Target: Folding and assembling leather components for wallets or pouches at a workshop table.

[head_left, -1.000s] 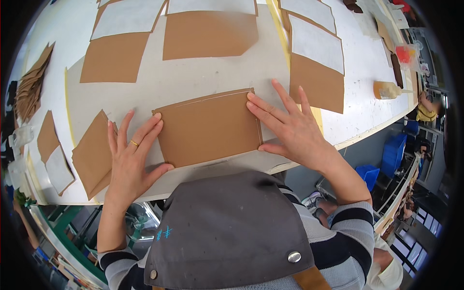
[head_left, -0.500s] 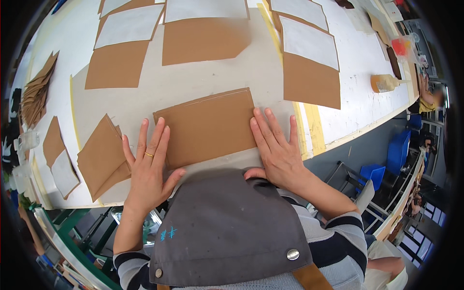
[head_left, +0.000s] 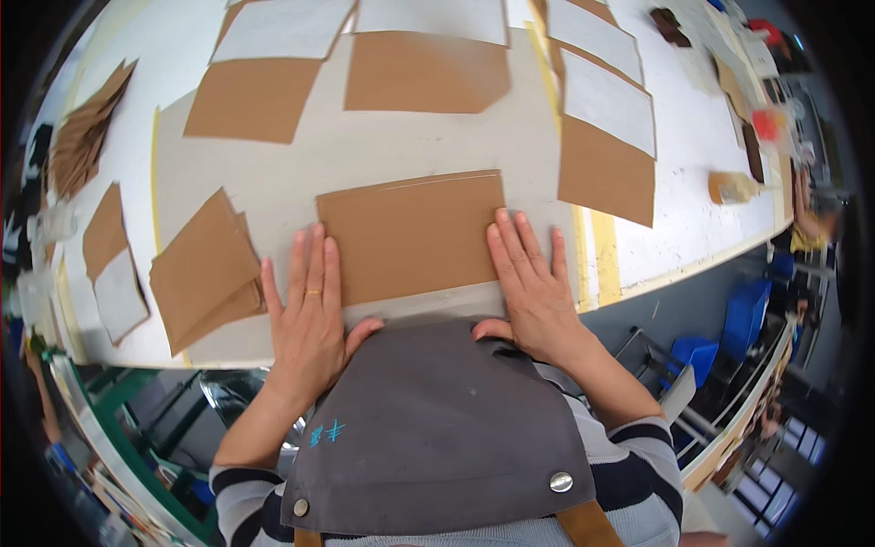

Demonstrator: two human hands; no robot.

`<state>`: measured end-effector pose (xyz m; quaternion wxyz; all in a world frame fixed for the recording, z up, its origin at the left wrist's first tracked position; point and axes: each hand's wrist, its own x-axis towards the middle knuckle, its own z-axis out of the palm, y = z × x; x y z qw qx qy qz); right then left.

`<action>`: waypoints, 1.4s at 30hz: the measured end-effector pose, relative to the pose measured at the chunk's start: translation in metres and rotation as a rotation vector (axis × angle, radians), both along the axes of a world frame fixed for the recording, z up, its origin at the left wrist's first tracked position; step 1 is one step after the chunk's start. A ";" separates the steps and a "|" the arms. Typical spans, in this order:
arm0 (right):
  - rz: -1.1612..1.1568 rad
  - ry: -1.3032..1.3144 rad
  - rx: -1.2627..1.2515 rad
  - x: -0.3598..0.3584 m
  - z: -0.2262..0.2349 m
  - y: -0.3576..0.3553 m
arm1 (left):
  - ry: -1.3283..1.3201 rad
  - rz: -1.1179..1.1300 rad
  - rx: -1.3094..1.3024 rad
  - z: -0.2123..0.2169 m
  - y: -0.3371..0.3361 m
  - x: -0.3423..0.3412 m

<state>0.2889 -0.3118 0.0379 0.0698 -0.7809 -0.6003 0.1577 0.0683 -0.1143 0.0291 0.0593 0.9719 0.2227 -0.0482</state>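
Lengthwise, the brown panel (head_left: 415, 239) runs left to right; left hand (head_left: 310, 314) and right hand (head_left: 540, 296) lie flat, fingers straight, seemingly touching its ends.

A workshop, by every sign around me. A broad white worktable (head_left: 679, 205) spreads before a person (head_left: 638, 460) in a dark grey apron (head_left: 437, 428), with a grey mat (head_left: 437, 150) and strips of yellow tape (head_left: 602, 260) on its top. A flat brown panel (head_left: 415, 242) lies at the near edge, and more material is set out in batches: a fanned brown stack (head_left: 91, 137) at far left, overlapping brown-and-white pieces (head_left: 606, 100) at the right. Near the right rim lies a nozzled bottle (head_left: 729, 188) with amber contents. Beyond are blue plastic bins (head_left: 747, 314), a second long bench (head_left: 747, 397) and, partly blurred, another person (head_left: 809, 239) in yellow.
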 end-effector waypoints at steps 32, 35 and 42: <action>0.054 0.922 0.415 0.046 -0.013 0.114 | -0.760 0.539 -0.856 0.006 0.010 0.044; -0.035 0.893 0.466 0.047 -0.012 0.126 | -0.702 0.552 -0.880 -0.004 0.010 0.043; 0.247 0.185 0.612 0.033 -0.012 0.211 | -0.512 0.645 -0.450 0.059 0.105 -0.074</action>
